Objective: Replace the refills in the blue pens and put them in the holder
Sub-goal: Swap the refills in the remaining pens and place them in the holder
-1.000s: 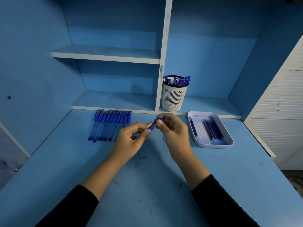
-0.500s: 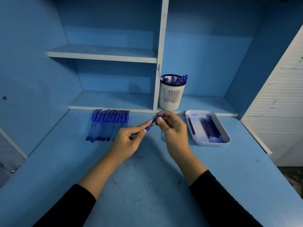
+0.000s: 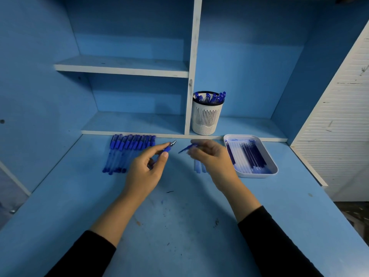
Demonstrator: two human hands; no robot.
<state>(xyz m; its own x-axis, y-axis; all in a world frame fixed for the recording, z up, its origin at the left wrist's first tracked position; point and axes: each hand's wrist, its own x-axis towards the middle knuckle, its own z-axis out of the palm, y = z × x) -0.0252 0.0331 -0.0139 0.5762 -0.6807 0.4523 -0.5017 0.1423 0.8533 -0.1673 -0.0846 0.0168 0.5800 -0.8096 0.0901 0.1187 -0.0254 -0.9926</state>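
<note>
My left hand pinches an uncapped blue pen with its metal tip pointing up and right. My right hand, blurred by motion, holds the pen's blue cap a short gap to the right of the tip. A row of several capped blue pens lies on the desk to the left. The white slotted holder stands on the low shelf with several blue pens in it. A white tray at the right holds several refills.
A couple of pale tubes lie on the desk under my right hand. A white vertical divider stands just left of the holder. The raised shelf edge runs behind the pens. A white slatted panel borders the desk's right side.
My hands have moved apart: the cap has come off the pen and travelled right with my right hand, baring the metal tip.
</note>
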